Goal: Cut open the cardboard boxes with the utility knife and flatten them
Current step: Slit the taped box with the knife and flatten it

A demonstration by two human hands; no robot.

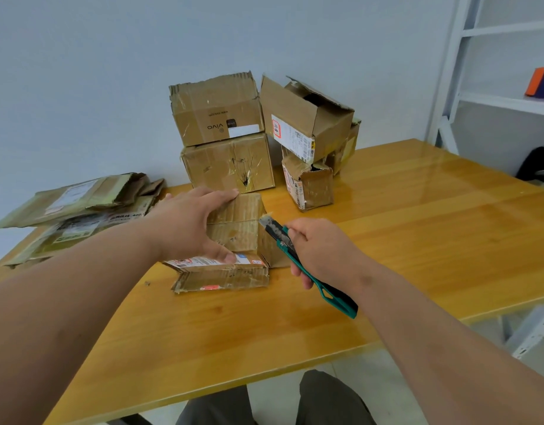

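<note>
Spanning the view, your wooden table [418, 228] carries a half-flattened cardboard box [237, 231] at its middle. Your left hand [188, 223] presses flat-fingered on that box; beside its right edge, your right hand's [323, 253] grip wraps the green utility knife [298, 259].

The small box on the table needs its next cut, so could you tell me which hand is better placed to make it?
Right. The right hand already grips the utility knife, blade at the small box, while the left hand holds that box.

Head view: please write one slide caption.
Left hand steadies box; right hand holds knife at its edge.
</note>
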